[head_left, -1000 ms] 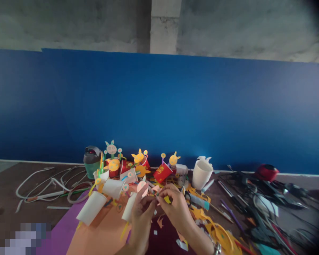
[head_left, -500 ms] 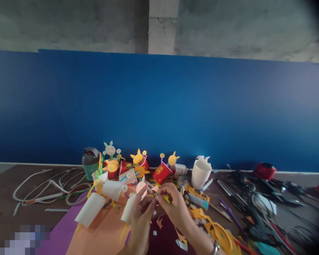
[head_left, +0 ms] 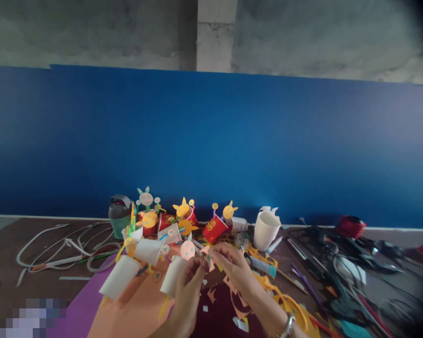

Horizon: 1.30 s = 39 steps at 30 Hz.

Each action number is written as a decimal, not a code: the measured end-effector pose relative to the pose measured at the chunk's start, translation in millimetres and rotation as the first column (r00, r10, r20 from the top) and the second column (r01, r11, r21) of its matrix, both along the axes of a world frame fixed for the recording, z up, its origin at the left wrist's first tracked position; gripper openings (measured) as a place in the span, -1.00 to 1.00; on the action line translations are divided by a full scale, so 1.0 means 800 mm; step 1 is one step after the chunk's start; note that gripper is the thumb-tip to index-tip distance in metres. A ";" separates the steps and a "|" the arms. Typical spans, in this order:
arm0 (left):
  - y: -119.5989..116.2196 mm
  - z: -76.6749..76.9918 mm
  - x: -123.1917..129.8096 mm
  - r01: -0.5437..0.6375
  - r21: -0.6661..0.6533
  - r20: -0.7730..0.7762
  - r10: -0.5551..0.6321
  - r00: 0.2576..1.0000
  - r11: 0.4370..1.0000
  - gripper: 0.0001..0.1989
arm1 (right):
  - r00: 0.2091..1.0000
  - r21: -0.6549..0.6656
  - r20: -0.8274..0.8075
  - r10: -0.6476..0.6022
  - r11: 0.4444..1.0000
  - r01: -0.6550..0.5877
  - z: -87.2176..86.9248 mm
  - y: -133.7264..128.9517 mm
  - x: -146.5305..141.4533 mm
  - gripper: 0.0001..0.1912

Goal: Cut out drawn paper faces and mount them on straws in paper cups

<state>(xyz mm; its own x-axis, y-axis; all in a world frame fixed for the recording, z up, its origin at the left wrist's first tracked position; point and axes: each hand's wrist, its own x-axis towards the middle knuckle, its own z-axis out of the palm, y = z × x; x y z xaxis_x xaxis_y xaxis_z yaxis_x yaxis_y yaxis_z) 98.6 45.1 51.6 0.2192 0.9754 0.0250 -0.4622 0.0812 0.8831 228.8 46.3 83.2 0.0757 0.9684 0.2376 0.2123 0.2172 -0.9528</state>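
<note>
My left hand (head_left: 193, 278) is closed, thumb against fingertips, beside a white paper cup (head_left: 172, 276) lying on its side; whatever it pinches is too small to name. My right hand (head_left: 231, 264) also pinches, its fingertips close to the left ones, at something tiny that I cannot make out. Just beyond the left fingers is a pink round paper face (head_left: 188, 250) with pointed ears. Beneath both hands lies a dark maroon sheet (head_left: 211, 324) strewn with paper scraps (head_left: 212, 293).
More white cups (head_left: 120, 278) lie to the left on orange paper (head_left: 127, 314). Red cups (head_left: 214, 228) with paper faces stand behind. A white mug (head_left: 267, 230), a glue stick (head_left: 263, 266), yellow paper offcuts (head_left: 292, 310) and a black glue gun (head_left: 341, 293) with cables occupy the right.
My hands have drawn slightly apart at the fingertips. The left hand has lowered and its fingers have curled in, uncovering more of the pink paper face.
</note>
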 end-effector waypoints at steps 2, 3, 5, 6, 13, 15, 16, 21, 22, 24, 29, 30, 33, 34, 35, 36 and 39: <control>0.001 0.003 -0.001 -0.009 0.026 -0.042 0.011 0.999 1.000 -0.74 | 1.000 0.017 0.005 -0.015 1.000 0.015 -0.002 0.003 0.003 -0.75; 0.001 0.004 -0.002 -0.005 0.038 -0.058 0.007 0.998 0.999 -0.74 | 1.000 0.021 0.009 -0.018 1.000 0.017 -0.003 0.004 0.005 -0.75; 0.002 0.006 -0.003 0.021 0.052 -0.073 -0.017 0.997 0.998 -0.73 | 1.000 0.003 0.013 -0.005 1.000 0.005 -0.005 0.007 0.008 -0.78; 0.001 0.007 -0.003 0.038 0.054 -0.073 -0.034 0.997 0.998 -0.72 | 1.000 -0.018 0.011 0.011 1.000 -0.011 -0.006 0.008 0.009 -0.79; -0.001 0.008 0.000 0.073 0.025 0.001 -0.073 0.997 0.997 -0.79 | 0.998 -0.072 -0.001 0.055 0.996 -0.055 0.002 0.004 0.008 -0.82; 0.000 0.008 0.000 0.072 0.022 -0.021 -0.071 0.997 0.997 -0.75 | 0.999 -0.048 0.013 0.049 0.998 -0.048 0.005 0.002 0.008 -0.82; 0.002 0.007 -0.001 0.074 0.025 -0.034 -0.074 0.997 0.997 -0.73 | 0.998 -0.042 0.027 0.049 0.998 -0.048 0.006 0.001 0.008 -0.83; 0.007 0.003 -0.001 0.066 0.037 -0.084 -0.063 0.994 0.997 -0.73 | 0.996 -0.006 0.083 0.037 0.999 -0.036 0.004 0.002 0.009 -0.82; 0.007 0.003 -0.001 0.046 0.037 -0.086 -0.042 0.995 0.998 -0.73 | 0.995 0.025 0.099 0.018 0.999 -0.021 0.003 0.002 0.009 -0.82; 0.008 0.002 0.001 -0.031 0.035 -0.095 0.034 0.995 0.999 -0.73 | 0.988 0.113 0.154 -0.025 0.994 0.007 0.002 0.001 0.006 -0.83; 0.007 0.007 0.000 -0.263 0.028 -0.084 0.265 0.961 0.964 -0.64 | 0.955 0.299 0.266 -0.133 0.953 0.050 0.003 -0.005 0.000 -0.85; 0.007 0.009 0.000 -0.246 0.021 -0.096 0.247 0.964 0.969 -0.66 | 0.950 0.308 0.273 -0.148 0.949 0.060 0.004 -0.006 -0.001 -0.84; 0.005 0.014 -0.002 -0.132 -0.011 -0.178 0.128 0.976 0.991 -0.63 | 0.939 0.316 0.306 -0.160 0.947 0.059 0.004 -0.007 -0.002 -0.83; 0.005 0.015 -0.002 -0.104 -0.014 -0.199 0.099 0.975 0.994 -0.62 | 0.934 0.321 0.322 -0.155 0.946 0.046 0.004 -0.007 -0.002 -0.84; 0.004 0.016 -0.002 -0.089 -0.012 -0.204 0.084 0.975 0.996 -0.61 | 0.929 0.329 0.338 -0.147 0.944 0.029 0.004 -0.007 -0.002 -0.84; 0.003 0.018 -0.001 -0.077 -0.007 -0.197 0.074 0.978 0.997 -0.60 | 0.926 0.337 0.353 -0.136 0.941 0.010 0.004 -0.007 -0.002 -0.85; 0.000 0.022 0.001 -0.029 -0.028 -0.128 0.025 0.991 0.999 -0.60 | 0.921 0.356 0.377 -0.099 0.934 -0.045 0.005 -0.009 -0.002 -0.87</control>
<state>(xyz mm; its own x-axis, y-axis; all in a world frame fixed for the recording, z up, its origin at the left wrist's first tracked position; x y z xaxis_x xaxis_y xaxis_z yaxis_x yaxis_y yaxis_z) 99.5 44.9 69.3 0.1921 0.9809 -0.0310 -0.3482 0.0977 0.9323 227.4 39.4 87.2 -0.0660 0.8147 0.5762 0.5549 0.5099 -0.6574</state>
